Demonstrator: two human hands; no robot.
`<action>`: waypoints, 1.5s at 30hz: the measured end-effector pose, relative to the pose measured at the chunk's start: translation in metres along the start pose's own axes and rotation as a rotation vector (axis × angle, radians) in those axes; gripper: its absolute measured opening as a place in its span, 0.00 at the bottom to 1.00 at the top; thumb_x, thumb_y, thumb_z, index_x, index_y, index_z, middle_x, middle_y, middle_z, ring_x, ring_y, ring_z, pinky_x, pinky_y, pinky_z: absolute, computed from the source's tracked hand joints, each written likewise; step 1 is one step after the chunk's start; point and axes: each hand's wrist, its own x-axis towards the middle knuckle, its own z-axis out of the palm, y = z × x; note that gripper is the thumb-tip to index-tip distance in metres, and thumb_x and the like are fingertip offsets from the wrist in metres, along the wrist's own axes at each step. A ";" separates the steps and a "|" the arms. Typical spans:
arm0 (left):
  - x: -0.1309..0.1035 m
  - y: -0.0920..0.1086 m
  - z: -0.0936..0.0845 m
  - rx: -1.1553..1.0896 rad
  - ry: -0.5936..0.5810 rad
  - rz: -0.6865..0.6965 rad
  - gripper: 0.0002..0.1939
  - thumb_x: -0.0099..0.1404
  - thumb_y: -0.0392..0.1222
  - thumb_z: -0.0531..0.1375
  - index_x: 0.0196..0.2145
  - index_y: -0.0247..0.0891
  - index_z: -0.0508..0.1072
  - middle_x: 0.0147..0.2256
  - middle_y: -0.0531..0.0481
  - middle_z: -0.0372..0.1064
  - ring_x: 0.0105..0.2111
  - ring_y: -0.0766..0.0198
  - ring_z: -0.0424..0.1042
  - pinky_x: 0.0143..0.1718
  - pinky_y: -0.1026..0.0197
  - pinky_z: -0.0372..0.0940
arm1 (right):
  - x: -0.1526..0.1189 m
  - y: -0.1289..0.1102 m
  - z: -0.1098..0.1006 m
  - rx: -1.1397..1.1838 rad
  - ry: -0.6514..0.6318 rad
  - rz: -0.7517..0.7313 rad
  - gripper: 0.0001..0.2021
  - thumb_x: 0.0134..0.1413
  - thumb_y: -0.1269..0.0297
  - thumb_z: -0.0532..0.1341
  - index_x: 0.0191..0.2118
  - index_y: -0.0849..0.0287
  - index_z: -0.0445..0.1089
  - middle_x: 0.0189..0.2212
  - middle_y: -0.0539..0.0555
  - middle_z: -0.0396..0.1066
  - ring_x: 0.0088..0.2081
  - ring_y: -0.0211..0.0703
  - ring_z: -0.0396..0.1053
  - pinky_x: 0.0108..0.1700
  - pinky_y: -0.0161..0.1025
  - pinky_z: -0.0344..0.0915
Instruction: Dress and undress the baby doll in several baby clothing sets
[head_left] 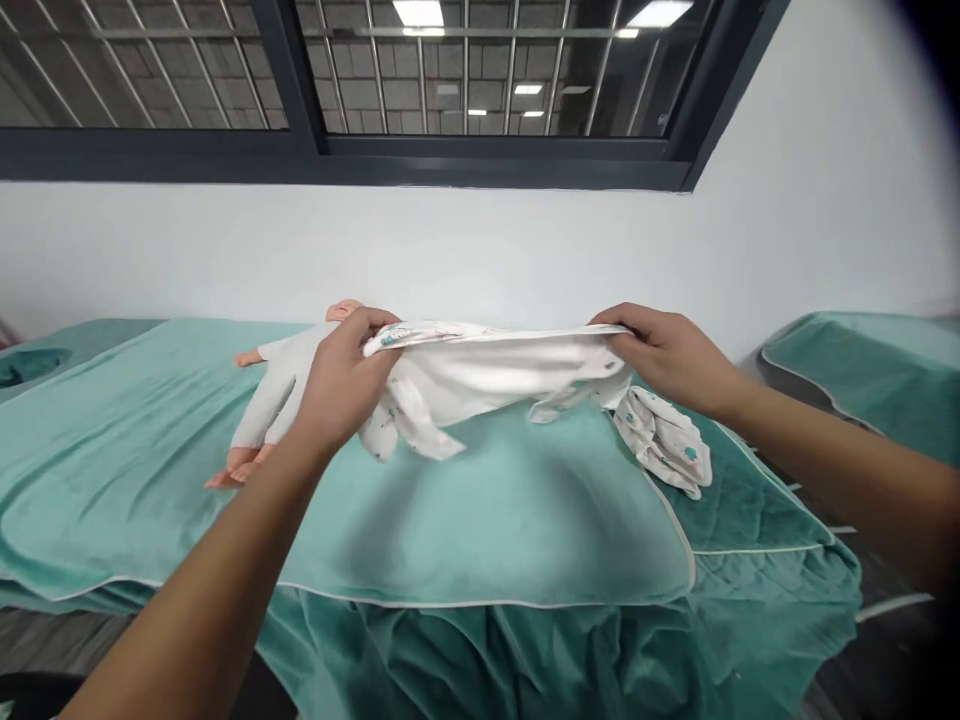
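A white printed baby garment (495, 368) is stretched sideways in the air between my two hands, its lower parts hanging loose. My left hand (352, 375) pinches its left end, while my right hand (660, 350) grips the right end of the top edge. Whether it is a top or a bodysuit I cannot tell. Behind my left hand lies a baby doll (281, 375) with a white body, its head and one arm partly hidden. Below my right hand, a folded white printed cloth (666, 440) rests on the bed.
A light green blanket (480, 540) covers the bed, with a darker green quilted cover (765, 520) beneath it. Behind are a white wall (480, 250) and a dark-framed window (495, 160). Another green-covered surface (877, 360) stands at the right.
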 end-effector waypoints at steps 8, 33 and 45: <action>0.020 -0.038 0.011 0.060 -0.454 -0.245 0.23 0.55 0.60 0.62 0.42 0.43 0.77 0.41 0.47 0.76 0.38 0.53 0.74 0.32 0.61 0.66 | 0.006 0.044 0.010 0.026 -0.221 0.140 0.13 0.54 0.64 0.55 0.40 0.53 0.75 0.36 0.49 0.76 0.34 0.43 0.71 0.33 0.36 0.64; -0.025 -0.093 0.199 0.300 -0.154 -0.212 0.27 0.67 0.40 0.50 0.62 0.26 0.58 0.62 0.28 0.58 0.63 0.43 0.57 0.62 0.44 0.55 | -0.011 0.035 0.237 -0.060 0.034 0.411 0.22 0.59 0.64 0.52 0.57 0.66 0.64 0.59 0.68 0.63 0.63 0.61 0.55 0.63 0.58 0.53; -0.023 -0.092 0.213 0.049 0.048 -0.108 0.32 0.67 0.32 0.48 0.68 0.33 0.49 0.67 0.38 0.50 0.68 0.51 0.48 0.68 0.46 0.48 | 0.004 0.021 0.251 -0.296 0.008 0.473 0.27 0.66 0.55 0.48 0.62 0.68 0.60 0.63 0.67 0.58 0.65 0.65 0.51 0.65 0.58 0.41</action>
